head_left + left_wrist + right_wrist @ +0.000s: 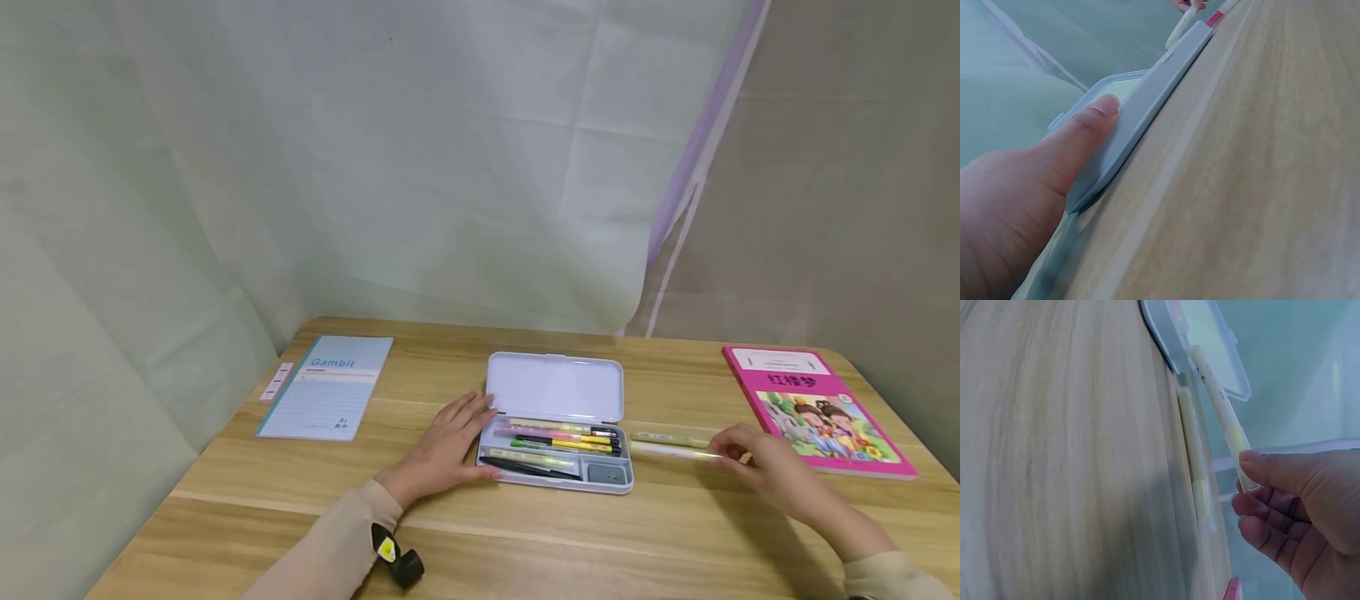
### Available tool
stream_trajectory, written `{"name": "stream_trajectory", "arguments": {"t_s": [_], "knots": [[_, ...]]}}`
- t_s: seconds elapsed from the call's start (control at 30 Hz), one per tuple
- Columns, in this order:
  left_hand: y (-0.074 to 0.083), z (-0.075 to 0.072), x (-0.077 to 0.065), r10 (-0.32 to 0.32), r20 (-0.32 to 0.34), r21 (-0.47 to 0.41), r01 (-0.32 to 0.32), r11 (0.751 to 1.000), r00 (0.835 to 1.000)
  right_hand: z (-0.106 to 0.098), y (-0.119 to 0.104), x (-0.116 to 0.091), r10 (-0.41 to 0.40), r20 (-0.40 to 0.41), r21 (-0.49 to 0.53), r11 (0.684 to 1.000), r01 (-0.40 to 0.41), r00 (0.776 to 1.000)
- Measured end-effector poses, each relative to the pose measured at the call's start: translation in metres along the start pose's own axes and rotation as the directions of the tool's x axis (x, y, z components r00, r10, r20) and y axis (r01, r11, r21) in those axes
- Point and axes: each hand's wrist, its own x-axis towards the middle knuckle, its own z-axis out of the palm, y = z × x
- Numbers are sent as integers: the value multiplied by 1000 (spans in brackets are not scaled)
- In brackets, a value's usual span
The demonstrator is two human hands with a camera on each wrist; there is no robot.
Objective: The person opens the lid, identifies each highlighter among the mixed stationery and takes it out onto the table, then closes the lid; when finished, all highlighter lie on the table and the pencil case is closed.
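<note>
A white pencil case (555, 483) lies with its lid raised. Inside are several pens (566, 440), a black pen (528, 468) along the front and a grey eraser (606, 474) in the right front compartment. My left hand (450, 450) rests on its left end, fingers spread near the hinge, the straight thumb (1088, 125) against the front wall. Between thumb and fingertips, my right hand (768, 467) pinches one end of a white pen with a yellow band (1217, 394), its far end pointing at the case. Beyond it, a similar pen (667, 438) lies on the table.
At the left stands out a pale blue notebook (322, 392) lying flat, with a small labelled strip (277, 382) beside it. A pink book (817, 417) lies right of my right hand. Hanging pale sheets (465, 167) close off the table's back edge.
</note>
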Motion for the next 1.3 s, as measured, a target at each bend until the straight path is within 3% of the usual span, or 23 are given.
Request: {"name": "stream_trajectory", "arguments": {"t_s": [0.2,0.6,1.3], "knots": [[0,-1,0,4,-2,-1,-4,1000,1000,-3,4,-4,20,-7,-25,999,-20,1000],[-1,0,0,23,-20,9,-23,1000,1000,-4,21,-7,31,56,-29,999,-29,998],[-1,1,-1,40,-37,19,-40,999,998,8,31,-6,-13,-15,-34,999,13,1000]]}}
